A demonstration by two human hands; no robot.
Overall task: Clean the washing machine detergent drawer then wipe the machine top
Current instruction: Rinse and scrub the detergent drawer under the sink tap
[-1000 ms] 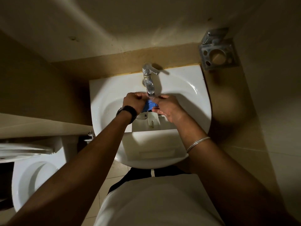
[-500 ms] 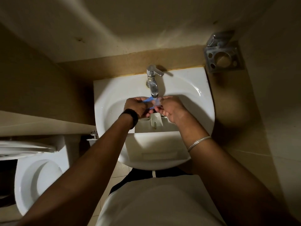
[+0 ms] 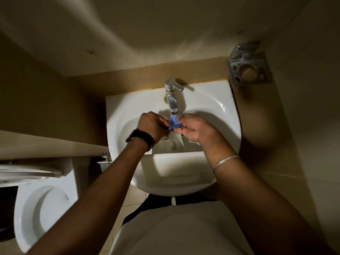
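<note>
A small blue plastic insert (image 3: 174, 123) is held just under the spout of the chrome tap (image 3: 172, 101), over a white washbasin (image 3: 223, 126). My left hand (image 3: 152, 126), with a black watch at its wrist, pinches the insert's left side. My right hand (image 3: 195, 128), with a metal bangle lower on the arm, pinches its right side. Below them the white detergent drawer (image 3: 174, 168) lies across the basin, its compartments facing up. The far end of the drawer is partly hidden by my hands.
A metal toothbrush holder (image 3: 248, 71) is fixed to the wall at the upper right. A white toilet (image 3: 42, 205) stands at the lower left, with a small valve (image 3: 105, 157) beside the basin. Walls close in on both sides.
The blue insert has come up from low between my hands to directly under the spout. Both hands stay at the tap.
</note>
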